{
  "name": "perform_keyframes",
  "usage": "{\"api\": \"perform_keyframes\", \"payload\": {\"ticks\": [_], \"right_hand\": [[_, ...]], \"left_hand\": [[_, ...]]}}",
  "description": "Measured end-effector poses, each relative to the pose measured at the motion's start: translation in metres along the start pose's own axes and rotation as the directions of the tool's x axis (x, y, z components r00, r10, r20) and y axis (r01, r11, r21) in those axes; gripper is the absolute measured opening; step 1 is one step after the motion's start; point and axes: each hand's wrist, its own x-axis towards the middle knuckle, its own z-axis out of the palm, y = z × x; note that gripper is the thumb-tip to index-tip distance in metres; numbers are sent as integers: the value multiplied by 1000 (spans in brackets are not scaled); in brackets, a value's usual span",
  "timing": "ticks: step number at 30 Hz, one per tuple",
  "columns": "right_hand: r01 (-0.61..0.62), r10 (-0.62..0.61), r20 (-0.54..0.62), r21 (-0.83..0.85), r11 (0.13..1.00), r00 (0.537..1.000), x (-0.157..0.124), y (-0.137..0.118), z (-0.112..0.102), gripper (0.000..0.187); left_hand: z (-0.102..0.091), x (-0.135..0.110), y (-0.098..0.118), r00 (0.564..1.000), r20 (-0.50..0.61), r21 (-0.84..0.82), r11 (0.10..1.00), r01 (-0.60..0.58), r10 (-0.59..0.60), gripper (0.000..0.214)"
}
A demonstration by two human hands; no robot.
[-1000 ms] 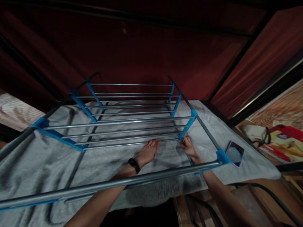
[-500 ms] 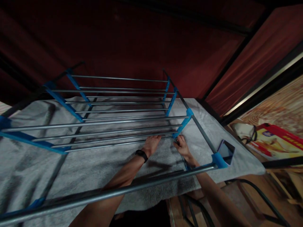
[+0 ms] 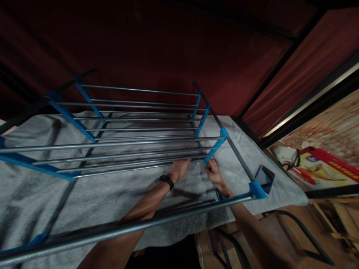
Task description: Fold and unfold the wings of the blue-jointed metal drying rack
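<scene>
The metal rack (image 3: pixel 134 142) stretches across the wrinkled grey cloth (image 3: pixel 98 198). My right hand (image 3: pixel 214 172) is bunched narrow on the lower end of the blue bracket (image 3: pixel 215 148); my left hand (image 3: pixel 180 170) lies at the lowest bar (image 3: pixel 123 169), though I can't tell how tightly it closes. If I press unevenly, I reckon the bracket could twist and the bar work loose; the soft cloth might let the frame slide, its corner joint (image 3: pixel 257 189) nudging the phone (image 3: pixel 265 178) just beside it
</scene>
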Motion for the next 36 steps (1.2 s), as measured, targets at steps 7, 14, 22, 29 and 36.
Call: {"api": "perform_keyframes", "payload": {"ticks": [7,14,22,29,36], "right_hand": [[-49,49,-48,-9,999,998,5,-7,5,19],[-74,74,-25,3,997,997,5,-18,5,22],[-104,104,-16,-3,995,994,-5,-37,19,37],[-90,91,-9,18,996,996,-6,-41,16,36],[-83,84,-18,16,996,996,-5,-45,19,36]], "left_hand": [[-2,-7,-2,999,-19,-38,999,-38,38,40],[-2,-10,-5,995,-66,-74,995,-73,68,41],[-7,-17,-17,998,-16,-32,998,-58,58,42],[-3,-15,-18,997,-13,-22,997,-80,80,45],[3,-16,-17,994,-49,-55,994,-97,95,52]]}}
